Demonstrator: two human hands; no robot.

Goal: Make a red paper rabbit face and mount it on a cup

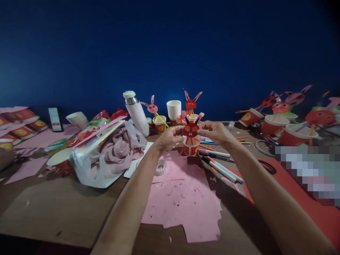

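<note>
A red paper rabbit face with pink and black ears is held up between both hands, over a red and white paper cup. At its left edge my left hand pinches it with closed fingers. On the other side my right hand grips its right edge between thumb and fingers. Orange strips run from the face down to the cup. Beneath the hands lies a cut sheet of pink paper, with a clear tape roll near its upper left part.
Markers lie right of the cup. Behind stand a white flask, stacked cups and finished rabbit cups. A plastic bag with cloth is at left, red paper at right. More rabbit cups stand farther right.
</note>
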